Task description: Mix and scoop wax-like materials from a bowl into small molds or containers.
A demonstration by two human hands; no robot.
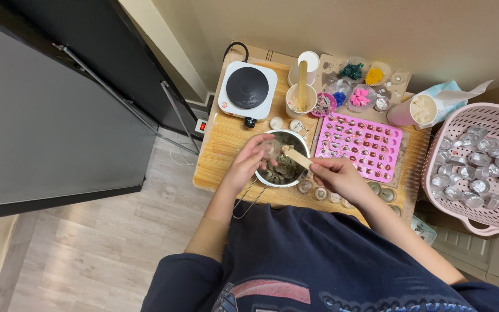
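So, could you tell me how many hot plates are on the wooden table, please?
1: a white hot plate with a black round top, at the wooden table's far left corner, beyond the metal bowl.

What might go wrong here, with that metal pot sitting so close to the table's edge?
The metal pot sits near the front edge of the wooden table; a hard push from the wooden stick in the right hand could tip it. The left hand holds a small clear cup over the pot, which might slip in. The little cups beside it could get knocked off.
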